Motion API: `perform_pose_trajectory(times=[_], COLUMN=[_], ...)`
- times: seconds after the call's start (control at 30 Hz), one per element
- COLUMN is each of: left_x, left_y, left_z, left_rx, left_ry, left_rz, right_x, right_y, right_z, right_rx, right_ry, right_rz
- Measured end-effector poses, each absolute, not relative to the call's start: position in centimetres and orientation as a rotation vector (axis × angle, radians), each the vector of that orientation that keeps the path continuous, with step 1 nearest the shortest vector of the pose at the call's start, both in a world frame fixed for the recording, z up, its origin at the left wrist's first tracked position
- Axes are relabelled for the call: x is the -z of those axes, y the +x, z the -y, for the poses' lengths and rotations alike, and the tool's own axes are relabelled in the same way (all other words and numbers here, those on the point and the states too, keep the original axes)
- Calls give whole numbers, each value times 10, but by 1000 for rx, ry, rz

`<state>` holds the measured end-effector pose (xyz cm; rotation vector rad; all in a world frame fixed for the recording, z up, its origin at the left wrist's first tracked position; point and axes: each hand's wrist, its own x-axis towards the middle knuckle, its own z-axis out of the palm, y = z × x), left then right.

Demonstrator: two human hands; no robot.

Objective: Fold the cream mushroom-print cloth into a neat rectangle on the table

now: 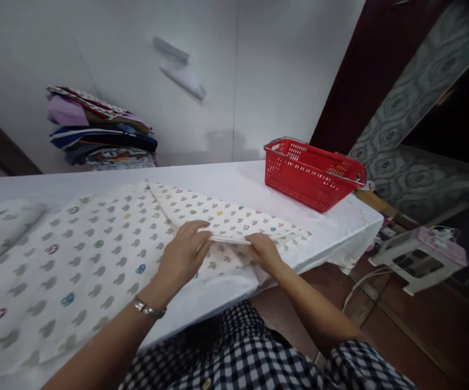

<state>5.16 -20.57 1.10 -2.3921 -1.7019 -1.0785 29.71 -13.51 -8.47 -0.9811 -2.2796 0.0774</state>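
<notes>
Head cam's got your left hand (183, 253) and right hand (265, 252) both pinching a folded edge (229, 240) of that printed cloth (110, 238), spread over the white tabletop (222, 177) near the red basket (295, 181).

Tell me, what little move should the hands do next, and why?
Perhaps smooth the cloth flat along the pinched edge: the left hand and right hand both grip it, and one layer lies over another there.
</notes>
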Motion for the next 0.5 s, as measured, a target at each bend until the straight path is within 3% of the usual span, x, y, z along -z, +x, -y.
perform_pose_trajectory(times=[0.5], left_x=[-123], left_y=[45], left_z=[55], left_rx=[1496], left_ry=[-2016], left_rz=[2196], right_x=[93], right_y=[476], right_z=[53], right_rx=[-286], right_ry=[-1678], right_rz=[1966])
